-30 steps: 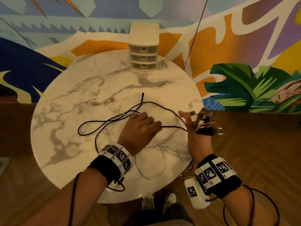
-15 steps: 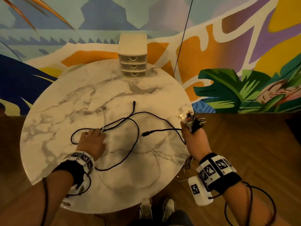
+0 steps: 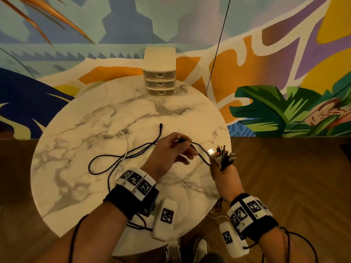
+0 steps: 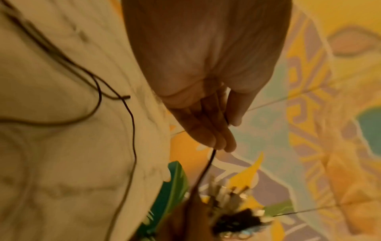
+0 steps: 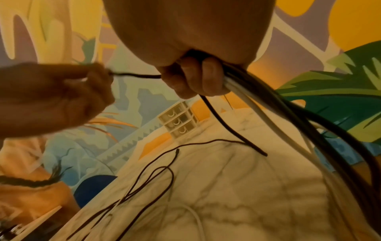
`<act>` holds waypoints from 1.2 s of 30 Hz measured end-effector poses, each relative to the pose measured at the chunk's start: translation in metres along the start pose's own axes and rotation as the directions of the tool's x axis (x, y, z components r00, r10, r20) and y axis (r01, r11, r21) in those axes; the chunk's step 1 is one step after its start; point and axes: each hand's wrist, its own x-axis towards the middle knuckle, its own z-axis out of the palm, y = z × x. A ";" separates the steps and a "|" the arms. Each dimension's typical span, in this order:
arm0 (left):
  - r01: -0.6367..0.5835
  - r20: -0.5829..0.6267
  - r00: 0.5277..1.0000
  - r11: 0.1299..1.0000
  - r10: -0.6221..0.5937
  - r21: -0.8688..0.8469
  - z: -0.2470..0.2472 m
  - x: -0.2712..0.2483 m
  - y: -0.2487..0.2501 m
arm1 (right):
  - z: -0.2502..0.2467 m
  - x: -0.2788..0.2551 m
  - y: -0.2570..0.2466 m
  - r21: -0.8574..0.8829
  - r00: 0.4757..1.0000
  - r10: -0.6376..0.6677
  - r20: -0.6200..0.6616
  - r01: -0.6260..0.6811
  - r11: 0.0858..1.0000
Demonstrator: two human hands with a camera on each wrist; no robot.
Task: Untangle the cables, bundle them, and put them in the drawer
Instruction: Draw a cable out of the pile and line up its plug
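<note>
Black cables (image 3: 121, 158) loop across the round marble table (image 3: 79, 141), with a white cable (image 3: 126, 147) among them. My left hand (image 3: 171, 150) is raised over the table's right half and pinches a black cable end (image 3: 183, 140) between thumb and fingers (image 4: 218, 138). My right hand (image 3: 224, 173) at the table's right edge grips a bundle of cable plugs (image 3: 221, 154) that stick up from the fist. In the right wrist view the gripped black and white cables (image 5: 268, 101) hang down from the curled fingers (image 5: 191, 76). A small three-drawer unit (image 3: 160, 78) stands at the far edge, drawers closed.
A painted mural wall (image 3: 266, 54) rises right behind the table. Wooden floor (image 3: 284, 177) lies to the right and left. A thin dark line (image 3: 218, 44) runs up the wall behind the drawers. My shoes (image 3: 190, 249) show under the near rim.
My left hand moved from the table's left side to the right, lifted off the surface, and took hold of a black cable end near the right hand. The right hand stayed put.
</note>
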 end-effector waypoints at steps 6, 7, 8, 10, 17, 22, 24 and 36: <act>-0.241 0.120 0.970 0.825 0.209 0.511 0.018 0.002 -0.003 | -0.002 -0.013 -0.019 0.304 0.980 -0.178 0.092 0.143 0.942; -0.292 0.167 0.956 0.775 0.239 0.560 0.021 0.002 -0.003 | -0.005 -0.016 -0.023 0.333 0.973 -0.207 0.102 0.163 0.929; -0.330 0.201 0.944 0.743 0.262 0.582 0.025 0.002 -0.002 | -0.008 -0.018 -0.026 0.360 0.966 -0.233 0.110 0.180 0.916; -0.385 0.247 0.923 0.698 0.295 0.604 0.032 0.002 0.002 | -0.012 -0.020 -0.030 0.384 0.958 -0.259 0.121 0.196 0.902; -0.491 0.338 0.871 0.609 0.357 0.622 0.045 -0.002 0.004 | -0.013 -0.010 -0.034 0.298 0.982 -0.139 0.128 0.095 0.950; -0.459 0.260 0.888 0.707 0.379 0.538 0.045 -0.004 0.001 | -0.020 -0.011 -0.043 0.250 0.990 -0.103 0.098 0.076 0.965; -0.321 0.118 0.947 0.856 0.299 0.404 0.042 -0.003 -0.007 | -0.027 -0.013 -0.044 0.297 0.987 -0.157 0.035 0.139 0.945; 0.014 0.277 0.855 0.554 -0.438 0.833 0.015 -0.016 -0.117 | -0.054 -0.006 -0.027 0.582 0.980 -0.057 -0.191 0.159 0.798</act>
